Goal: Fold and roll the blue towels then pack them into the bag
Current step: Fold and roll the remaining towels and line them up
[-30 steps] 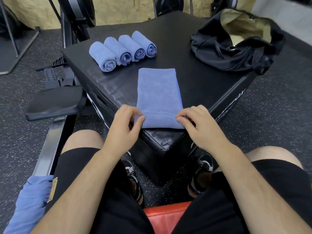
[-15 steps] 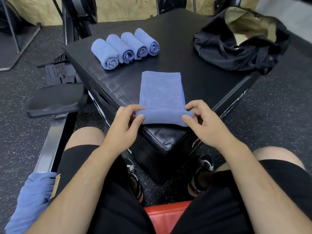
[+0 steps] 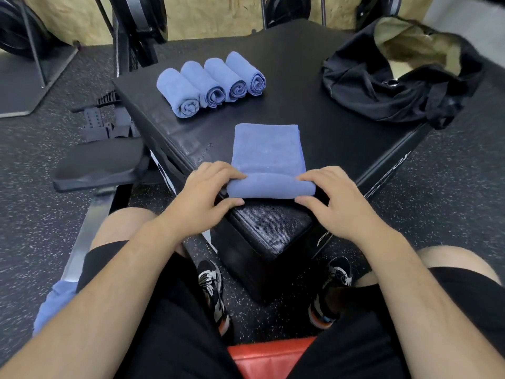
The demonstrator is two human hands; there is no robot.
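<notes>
A folded blue towel (image 3: 267,149) lies on the black padded box (image 3: 314,77), its near end curled into a low roll (image 3: 270,186). My left hand (image 3: 206,191) grips the roll's left end and my right hand (image 3: 336,199) grips its right end, fingers on top and thumbs under. Several rolled blue towels (image 3: 210,83) lie side by side at the box's far left. The open black bag (image 3: 393,86), with its tan lining showing, sits at the box's far right corner.
More blue towel cloth (image 3: 53,302) hangs at my left thigh. A black bench pad (image 3: 98,162) and metal frame stand left of the box. Weight plates and a rack foot line the back wall. A red seat edge (image 3: 270,356) shows between my legs.
Both hands have rolled the towel's near end away from me, from a flat edge to a thicker roll. The flat part of the towel is shorter.
</notes>
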